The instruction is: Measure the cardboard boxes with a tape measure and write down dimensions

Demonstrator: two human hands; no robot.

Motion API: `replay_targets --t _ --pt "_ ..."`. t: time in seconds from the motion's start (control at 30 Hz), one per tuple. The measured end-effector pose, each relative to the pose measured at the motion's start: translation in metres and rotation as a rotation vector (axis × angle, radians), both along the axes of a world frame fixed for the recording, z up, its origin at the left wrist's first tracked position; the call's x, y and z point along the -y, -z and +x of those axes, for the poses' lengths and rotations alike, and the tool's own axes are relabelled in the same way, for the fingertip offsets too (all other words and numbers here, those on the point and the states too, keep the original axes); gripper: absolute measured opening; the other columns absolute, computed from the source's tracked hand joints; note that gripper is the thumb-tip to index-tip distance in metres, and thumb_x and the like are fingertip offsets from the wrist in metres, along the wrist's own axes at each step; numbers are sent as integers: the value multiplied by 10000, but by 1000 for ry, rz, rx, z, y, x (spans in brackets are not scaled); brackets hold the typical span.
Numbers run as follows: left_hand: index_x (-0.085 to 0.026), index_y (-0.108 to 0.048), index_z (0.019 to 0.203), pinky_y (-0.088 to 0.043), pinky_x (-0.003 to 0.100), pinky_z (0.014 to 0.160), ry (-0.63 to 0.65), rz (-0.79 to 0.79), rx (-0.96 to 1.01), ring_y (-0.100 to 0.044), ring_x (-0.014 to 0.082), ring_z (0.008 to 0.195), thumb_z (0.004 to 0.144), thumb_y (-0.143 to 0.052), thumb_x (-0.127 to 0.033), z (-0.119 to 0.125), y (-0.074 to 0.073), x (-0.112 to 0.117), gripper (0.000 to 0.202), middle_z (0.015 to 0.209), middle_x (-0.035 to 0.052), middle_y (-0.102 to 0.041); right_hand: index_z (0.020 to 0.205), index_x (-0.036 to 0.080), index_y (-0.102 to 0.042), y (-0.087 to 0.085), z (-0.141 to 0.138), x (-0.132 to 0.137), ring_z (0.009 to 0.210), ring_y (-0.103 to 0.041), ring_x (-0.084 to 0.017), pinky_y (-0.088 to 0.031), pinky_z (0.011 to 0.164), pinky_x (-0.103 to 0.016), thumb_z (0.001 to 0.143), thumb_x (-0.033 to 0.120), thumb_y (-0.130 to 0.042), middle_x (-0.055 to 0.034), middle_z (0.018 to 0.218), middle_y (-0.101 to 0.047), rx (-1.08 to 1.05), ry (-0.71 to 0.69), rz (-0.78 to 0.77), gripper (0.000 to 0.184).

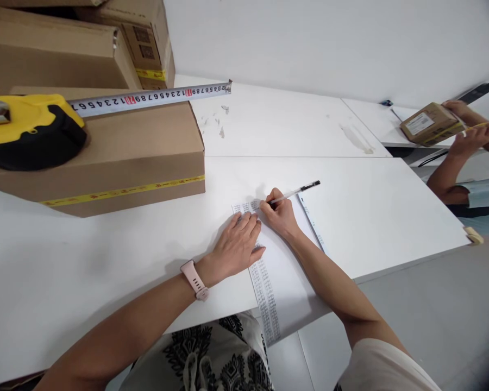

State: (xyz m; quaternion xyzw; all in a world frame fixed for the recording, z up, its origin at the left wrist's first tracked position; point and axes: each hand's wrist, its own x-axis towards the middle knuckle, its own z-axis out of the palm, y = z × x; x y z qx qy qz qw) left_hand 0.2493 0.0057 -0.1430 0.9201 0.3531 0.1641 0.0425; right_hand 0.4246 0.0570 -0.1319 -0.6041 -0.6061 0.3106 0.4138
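A sheet of paper (pixel 287 282) with columns of small handwritten figures lies over the front edge of the white table. My left hand (pixel 236 244) rests flat on its left side, fingers stretched out, with a pink watch band (pixel 194 278) on the wrist. In my right hand (pixel 281 214) a pen (pixel 297 191) is gripped, its dark cap end pointing up to the right. The pen tip is hidden behind my fingers, near the top of the sheet. A bluish printed edge (pixel 313 224) shows along the paper's right side.
At left, a yellow and black tape measure (pixel 36 130), its blade (pixel 155 98) extended, sits on a taped cardboard box (pixel 146 146). More cartons (pixel 61 49) stand behind. To the far right, another person's hands (pixel 472 127) hold a small labelled box (pixel 430 125).
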Motion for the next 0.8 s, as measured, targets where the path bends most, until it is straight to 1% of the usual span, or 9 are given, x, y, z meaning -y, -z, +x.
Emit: replay_targets --t 0.23,0.3,0.37,0.43,0.5,0.57,0.63,0.7,0.8 --pt "-48 -555 1365 -326 505 1191 -3 7 -16 -499 350 1382 995 -517 -459 1 -2 0 555 1465 224 -574 712 248 -426 4 2 -2 550 -394 -115 -326 547 -267 827 320 -625 76 571 -422 -40 43 37 241" --pt "-42 -552 1368 -325 511 1192 0 -4 -13 -496 355 1386 999 -513 -457 0 -2 0 557 1471 228 -568 777 246 -475 7 4 -5 577 -424 -126 -365 568 -271 872 367 -615 58 631 -475 -59 51 82 208" --pt "-44 -550 1372 -322 511 1198 5 -18 -9 -493 353 1392 1004 -507 -452 -1 -2 0 552 1473 228 -565 906 242 -549 9 8 -9 635 -497 -148 -426 619 -290 927 389 -565 21 732 -570 -23 22 132 149" --pt "-38 -550 1368 -326 515 1202 9 -27 -3 -494 353 1394 1000 -517 -452 -2 -1 -1 555 1473 232 -564 1035 239 -611 11 12 -14 778 -588 -191 -487 736 -335 964 329 -494 -37 885 -662 107 -45 198 164" --pt "-41 -565 1345 -350 520 1194 11 -33 18 -510 352 1381 983 -549 -438 -1 0 -1 538 1458 231 -576 1128 234 -658 14 17 -18 939 -613 -239 -499 865 -387 953 204 -429 -85 1021 -705 285 -114 260 290" --pt "-80 -592 1310 -410 515 1159 -13 -35 79 -542 335 1352 962 -580 -379 -1 -2 -2 459 1422 208 -608 1249 222 -659 18 21 -21 1020 -599 -267 -493 935 -419 900 90 -388 -108 1100 -720 425 -160 294 461" --pt "-139 -618 1271 -475 508 1105 -72 2 177 -577 310 1311 953 -568 -294 -2 -8 -2 358 1367 175 -646 1390 213 -591 22 23 -23 1042 -596 -275 -498 957 -424 852 26 -370 -107 1131 -730 498 -158 300 611" --pt "-187 -630 1247 -504 516 1070 -148 110 299 -594 296 1287 956 -533 -237 -10 -22 -2 311 1317 153 -671 1466 210 -524 25 22 -25 1058 -601 -275 -508 959 -418 833 7 -378 -99 1150 -737 523 -129 305 681" --pt "-222 -615 1236 -494 545 1070 -280 354 469 -594 299 1283 961 -532 -235 -40 -57 -5 287 1288 143 -673 1462 205 -519 29 21 -28 1051 -615 -274 -519 938 -412 852 21 -388 -93 1140 -751 524 -91 307 651"
